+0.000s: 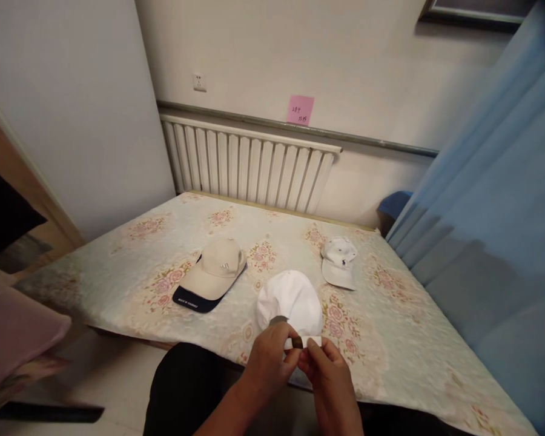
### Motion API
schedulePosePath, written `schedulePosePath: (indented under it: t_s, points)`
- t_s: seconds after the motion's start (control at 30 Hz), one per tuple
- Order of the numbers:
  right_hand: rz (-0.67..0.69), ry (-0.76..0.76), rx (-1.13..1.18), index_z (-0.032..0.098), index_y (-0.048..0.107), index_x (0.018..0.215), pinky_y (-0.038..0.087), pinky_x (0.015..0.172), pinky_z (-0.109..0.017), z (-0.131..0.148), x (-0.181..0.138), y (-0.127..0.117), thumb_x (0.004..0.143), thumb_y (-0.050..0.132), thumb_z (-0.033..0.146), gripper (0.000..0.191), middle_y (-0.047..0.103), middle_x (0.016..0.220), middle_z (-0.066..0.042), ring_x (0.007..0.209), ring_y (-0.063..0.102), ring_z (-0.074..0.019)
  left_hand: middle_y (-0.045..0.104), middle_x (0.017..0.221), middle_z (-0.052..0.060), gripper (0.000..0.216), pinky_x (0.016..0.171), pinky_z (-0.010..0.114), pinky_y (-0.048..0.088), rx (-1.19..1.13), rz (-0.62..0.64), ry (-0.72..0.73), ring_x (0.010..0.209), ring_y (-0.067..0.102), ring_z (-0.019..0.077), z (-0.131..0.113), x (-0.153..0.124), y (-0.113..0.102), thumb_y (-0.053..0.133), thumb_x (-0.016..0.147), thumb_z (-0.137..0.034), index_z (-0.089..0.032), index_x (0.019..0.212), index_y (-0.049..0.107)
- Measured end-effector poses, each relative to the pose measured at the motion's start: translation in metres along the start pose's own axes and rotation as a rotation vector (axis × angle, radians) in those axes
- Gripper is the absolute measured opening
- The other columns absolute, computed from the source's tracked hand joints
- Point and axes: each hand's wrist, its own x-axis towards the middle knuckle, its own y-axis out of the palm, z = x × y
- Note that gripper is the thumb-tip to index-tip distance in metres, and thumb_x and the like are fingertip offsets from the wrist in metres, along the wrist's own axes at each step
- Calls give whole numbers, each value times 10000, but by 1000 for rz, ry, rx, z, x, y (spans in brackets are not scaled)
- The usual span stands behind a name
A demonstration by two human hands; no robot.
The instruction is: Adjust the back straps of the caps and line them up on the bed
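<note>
A white cap (pixel 290 297) is at the near edge of the bed, its rounded crown facing away from me and its back strap (pixel 315 341) towards me. My left hand (pixel 270 357) pinches the left part of the strap, beside a small dark bronze-looking buckle (pixel 297 343). On the other side of the buckle, my right hand (pixel 330 375) grips the white strap end between thumb and fingers. The cap's brim is not visible. To the left lie a beige cap (pixel 218 263) and a dark brim (pixel 193 300) under it. A smaller white cap (pixel 339 260) with a dark logo rests to the right.
The floral-covered bed (pixel 272 230) spreads before me. Behind it are a white radiator (pixel 254 163), a pipe and a pink note (pixel 300 109) on the wall. A blue curtain (pixel 490 242) hangs along the right side. Pink fabric (pixel 18 339) is at the left.
</note>
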Motion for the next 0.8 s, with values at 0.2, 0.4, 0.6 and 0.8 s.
schedulePosePath:
  t_s: [0.2, 0.4, 0.6, 0.8]
  points:
    - [73, 60, 187, 149, 628, 813, 506, 687, -284, 12, -8, 10, 688, 722, 277, 202, 655, 786, -28, 727, 596, -147, 609, 766, 13, 131, 669, 259, 423, -22, 15, -17, 725, 564, 149, -2, 1, -1, 516, 710, -101, -179, 809, 552]
    - [60, -29, 146, 155, 606, 720, 493, 655, -254, 11, -7, 10, 672, 729, 241, 157, 607, 697, 7, 687, 564, -128, 611, 774, 6, 140, 665, 251, 415, -87, 24, -43, 726, 563, 143, 3, 0, 0, 531, 704, -109, -182, 820, 556]
    - [16, -54, 60, 165, 579, 671, 460, 585, -226, 8, -2, 8, 636, 746, 252, 192, 565, 624, 36, 608, 522, -107, 602, 777, 10, 118, 683, 252, 405, -153, 40, -61, 736, 552, 144, 3, 0, -2, 557, 712, -134, -173, 824, 563]
    - [-5, -54, 18, 166, 587, 688, 413, 545, -213, 2, 3, 6, 612, 761, 277, 220, 578, 582, 38, 548, 506, -95, 580, 719, -2, 59, 649, 234, 394, -318, 44, -133, 694, 541, 132, -4, 3, -10, 528, 775, -203, -174, 759, 576]
